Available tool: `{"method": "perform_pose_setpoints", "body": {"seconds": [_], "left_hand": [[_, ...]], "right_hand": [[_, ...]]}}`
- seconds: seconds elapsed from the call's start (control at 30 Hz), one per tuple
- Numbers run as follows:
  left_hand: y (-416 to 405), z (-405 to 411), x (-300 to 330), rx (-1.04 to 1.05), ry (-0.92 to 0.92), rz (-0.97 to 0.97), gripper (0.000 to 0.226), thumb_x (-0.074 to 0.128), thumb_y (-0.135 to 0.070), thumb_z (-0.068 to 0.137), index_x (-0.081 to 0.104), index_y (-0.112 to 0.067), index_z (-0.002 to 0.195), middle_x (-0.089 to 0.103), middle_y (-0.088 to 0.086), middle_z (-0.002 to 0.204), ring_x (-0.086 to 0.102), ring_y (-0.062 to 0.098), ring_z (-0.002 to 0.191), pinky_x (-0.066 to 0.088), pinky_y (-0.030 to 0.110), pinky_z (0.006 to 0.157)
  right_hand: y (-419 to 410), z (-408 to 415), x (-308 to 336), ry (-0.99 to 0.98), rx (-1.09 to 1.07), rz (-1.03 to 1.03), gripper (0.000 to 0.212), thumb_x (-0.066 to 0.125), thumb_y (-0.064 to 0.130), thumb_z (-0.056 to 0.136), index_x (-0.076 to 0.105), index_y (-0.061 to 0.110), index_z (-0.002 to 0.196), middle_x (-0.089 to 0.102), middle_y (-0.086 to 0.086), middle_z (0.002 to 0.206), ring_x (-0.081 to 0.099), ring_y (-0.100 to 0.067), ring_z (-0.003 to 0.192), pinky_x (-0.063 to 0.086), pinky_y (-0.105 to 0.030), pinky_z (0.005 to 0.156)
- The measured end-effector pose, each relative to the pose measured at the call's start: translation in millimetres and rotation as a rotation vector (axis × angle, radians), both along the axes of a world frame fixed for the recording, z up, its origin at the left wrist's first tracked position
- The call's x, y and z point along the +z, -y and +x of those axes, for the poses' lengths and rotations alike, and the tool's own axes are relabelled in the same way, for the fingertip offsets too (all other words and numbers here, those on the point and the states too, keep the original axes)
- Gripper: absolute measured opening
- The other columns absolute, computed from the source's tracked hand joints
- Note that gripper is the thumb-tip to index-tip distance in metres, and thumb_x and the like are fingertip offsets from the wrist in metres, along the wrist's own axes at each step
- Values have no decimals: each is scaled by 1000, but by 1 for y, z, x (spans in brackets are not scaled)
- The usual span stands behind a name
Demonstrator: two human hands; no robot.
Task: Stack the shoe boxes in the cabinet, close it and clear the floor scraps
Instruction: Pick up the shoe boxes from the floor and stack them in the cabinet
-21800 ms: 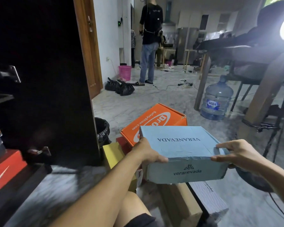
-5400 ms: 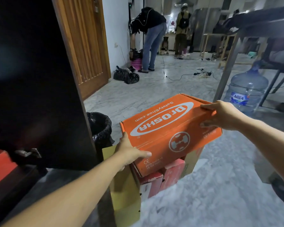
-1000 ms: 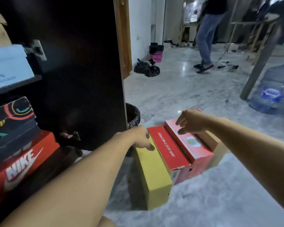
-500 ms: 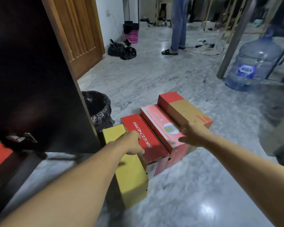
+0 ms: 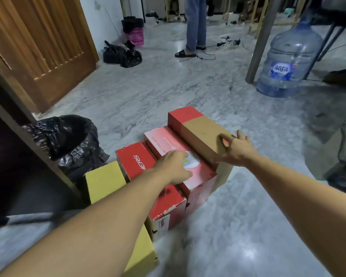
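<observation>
Fingers of right hand [image 5: 235, 149] spread over brown-and-red box [image 5: 198, 130], gripping nothing; left hand [image 5: 173, 166] lies relaxed on pale red box [image 5: 168, 142]. Four boxes stand side by side on marble floor [image 5: 168, 84]; water jug [image 5: 286, 60] beyond.

The marble floor [image 5: 218, 226] carried four shoe boxes [image 5: 196, 128] standing side by side, a lined bin [image 5: 68, 136], black bags [image 5: 122, 55], a water jug [image 5: 286, 64] and cables [image 5: 228, 42].
</observation>
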State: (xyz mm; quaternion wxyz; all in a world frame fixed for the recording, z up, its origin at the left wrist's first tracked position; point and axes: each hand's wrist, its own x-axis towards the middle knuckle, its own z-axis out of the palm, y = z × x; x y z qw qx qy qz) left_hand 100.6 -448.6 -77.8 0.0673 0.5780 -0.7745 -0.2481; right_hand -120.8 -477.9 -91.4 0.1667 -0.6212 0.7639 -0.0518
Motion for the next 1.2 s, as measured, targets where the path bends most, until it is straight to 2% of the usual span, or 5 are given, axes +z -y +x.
{"method": "perform_pose_setpoints", "body": {"seconds": [0.17,0.43,0.73,0.97,1.2], "left_hand": [[14,-29,-15,-5,-39,-32,60,67,-27,87,46,-13,141,47,10,145,46,28,131,41,35,104],[30,-52,-26,143,-151,-42,79,68,-29,87,25,-6,149,31,12,154,33,29,140,31,37,110],[2,-103,-39,111,-323,38,59,72,-30,84,45,-6,130,56,12,130,52,31,120,43,37,97],[-24,-143,-54,81,-457,169,42,61,-23,93,26,-15,115,48,5,119,50,22,107,43,36,91],[-31,-149,-86,70,-542,438,92,66,2,83,8,-26,150,45,4,138,53,22,115,47,46,101]], "right_hand": [[-8,-19,-17,127,1,-93,100,79,62,55,35,42,142,39,-10,127,50,-33,115,46,-39,98],[-82,-80,-18,137,7,-61,96,83,47,58,36,44,142,36,-6,136,50,-25,114,46,-36,94],[-195,-161,8,270,-91,32,90,88,18,60,46,48,134,26,7,154,30,-16,139,32,-31,102],[-231,-216,-14,769,-362,-121,80,81,6,62,57,45,128,36,11,151,31,-17,142,46,-45,101],[-235,-197,-72,1022,-763,-311,42,68,25,89,51,24,128,66,-5,119,63,-25,110,57,-46,71]]}}
